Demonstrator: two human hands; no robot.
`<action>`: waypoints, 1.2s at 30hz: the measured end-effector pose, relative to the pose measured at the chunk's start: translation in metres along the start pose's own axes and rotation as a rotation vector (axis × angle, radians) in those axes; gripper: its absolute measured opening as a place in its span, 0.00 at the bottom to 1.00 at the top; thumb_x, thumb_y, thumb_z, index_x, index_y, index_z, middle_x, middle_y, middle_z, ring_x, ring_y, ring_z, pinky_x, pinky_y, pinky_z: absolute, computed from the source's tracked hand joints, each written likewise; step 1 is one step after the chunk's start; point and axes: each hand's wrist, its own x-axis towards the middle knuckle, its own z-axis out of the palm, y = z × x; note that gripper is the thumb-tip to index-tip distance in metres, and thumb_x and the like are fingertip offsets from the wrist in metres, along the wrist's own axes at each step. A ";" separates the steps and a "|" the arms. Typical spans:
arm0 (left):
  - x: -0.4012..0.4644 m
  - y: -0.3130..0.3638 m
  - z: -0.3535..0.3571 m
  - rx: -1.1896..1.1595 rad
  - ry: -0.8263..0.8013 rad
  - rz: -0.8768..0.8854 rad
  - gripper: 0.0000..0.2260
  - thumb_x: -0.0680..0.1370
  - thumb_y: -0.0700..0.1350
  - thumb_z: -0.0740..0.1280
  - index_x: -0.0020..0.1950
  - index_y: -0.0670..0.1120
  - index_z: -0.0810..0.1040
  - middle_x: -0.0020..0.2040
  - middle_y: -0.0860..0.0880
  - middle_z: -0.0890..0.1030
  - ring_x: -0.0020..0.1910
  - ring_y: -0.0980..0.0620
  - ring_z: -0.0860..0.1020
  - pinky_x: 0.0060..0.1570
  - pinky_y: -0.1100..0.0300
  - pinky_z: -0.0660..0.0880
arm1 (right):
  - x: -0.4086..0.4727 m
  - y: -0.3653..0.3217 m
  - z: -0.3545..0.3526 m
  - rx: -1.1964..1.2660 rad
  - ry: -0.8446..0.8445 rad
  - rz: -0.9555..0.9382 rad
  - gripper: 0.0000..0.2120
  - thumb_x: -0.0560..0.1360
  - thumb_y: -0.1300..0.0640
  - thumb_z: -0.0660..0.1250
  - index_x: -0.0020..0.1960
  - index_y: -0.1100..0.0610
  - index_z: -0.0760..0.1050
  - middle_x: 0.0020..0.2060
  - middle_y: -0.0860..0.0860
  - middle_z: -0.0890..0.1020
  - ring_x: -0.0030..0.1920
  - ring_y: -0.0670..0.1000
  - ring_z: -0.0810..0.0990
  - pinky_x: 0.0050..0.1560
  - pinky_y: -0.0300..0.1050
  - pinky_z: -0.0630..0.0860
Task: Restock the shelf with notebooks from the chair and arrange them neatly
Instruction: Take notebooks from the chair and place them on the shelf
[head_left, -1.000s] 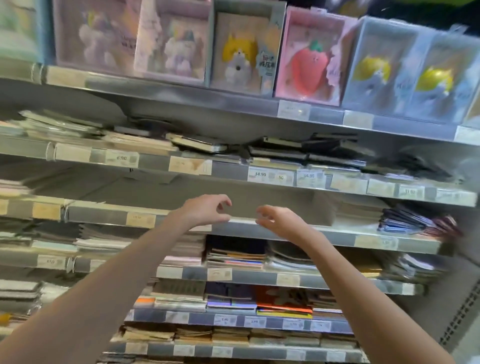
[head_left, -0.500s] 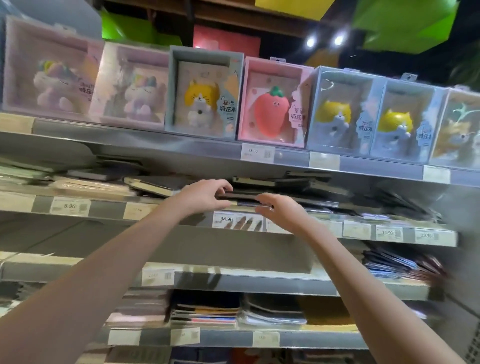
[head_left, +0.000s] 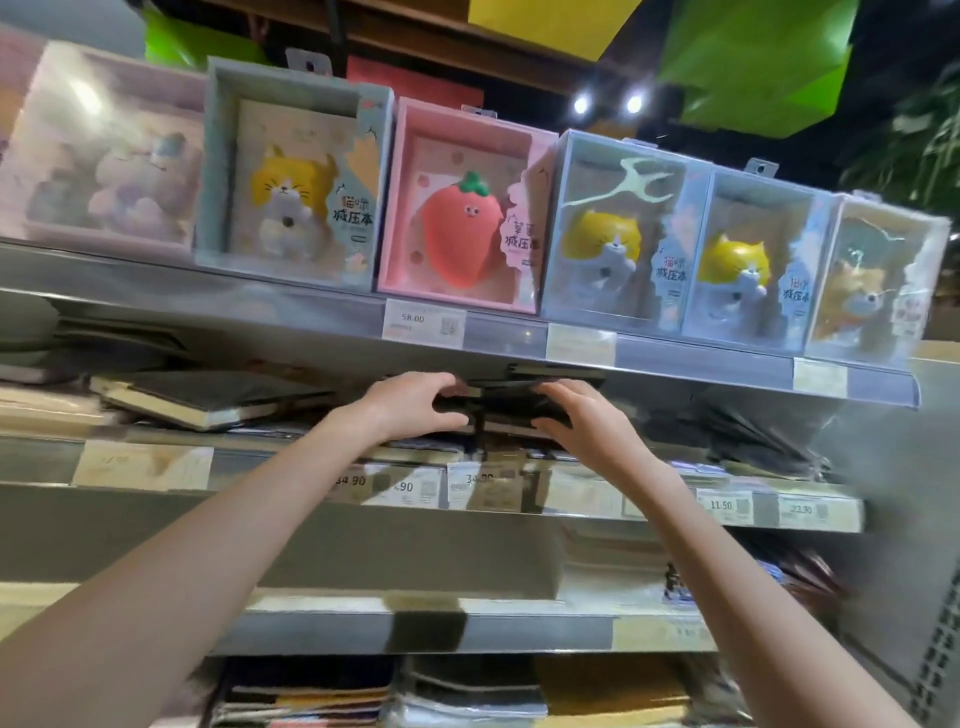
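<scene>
A stack of dark notebooks (head_left: 506, 402) lies on the second shelf (head_left: 270, 470) from the top, just above the 34.90 price tags. My left hand (head_left: 410, 402) grips the stack's left end, thumb below and fingers on top. My right hand (head_left: 576, 410) holds its right end the same way. A black notebook (head_left: 208, 397) with cream page edges lies tilted to the left of my hands. The chair is out of view.
Boxed squishy-toy notebooks stand along the top shelf (head_left: 670, 356): a cat box (head_left: 293, 176), a pink strawberry box (head_left: 465, 218), several more cat boxes. Dark packets (head_left: 753, 441) lie at the right of the second shelf. Lower shelves hold flat notebook stacks (head_left: 467, 691).
Both hands have risen from the third shelf's edge to the second shelf and closed on the dark notebook stack. The view has tilted upward.
</scene>
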 end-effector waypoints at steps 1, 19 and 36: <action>0.006 0.001 0.003 0.007 0.003 -0.006 0.23 0.74 0.60 0.63 0.67 0.53 0.70 0.65 0.53 0.74 0.63 0.51 0.72 0.59 0.51 0.71 | 0.002 0.005 0.001 -0.013 0.019 -0.018 0.23 0.75 0.52 0.65 0.68 0.56 0.68 0.63 0.53 0.74 0.65 0.53 0.70 0.61 0.48 0.70; 0.070 -0.058 0.019 0.049 0.038 -0.144 0.18 0.77 0.49 0.64 0.67 0.52 0.70 0.69 0.49 0.70 0.66 0.46 0.69 0.65 0.55 0.65 | 0.025 0.058 0.015 0.118 0.065 0.033 0.19 0.74 0.50 0.67 0.64 0.51 0.73 0.57 0.49 0.80 0.57 0.55 0.78 0.52 0.49 0.75; 0.047 -0.062 -0.007 0.057 0.077 -0.147 0.15 0.78 0.40 0.63 0.63 0.51 0.73 0.66 0.47 0.73 0.63 0.44 0.71 0.61 0.56 0.67 | 0.024 0.025 0.015 -0.124 0.158 -0.040 0.15 0.78 0.49 0.62 0.64 0.48 0.73 0.56 0.50 0.81 0.54 0.53 0.79 0.39 0.41 0.66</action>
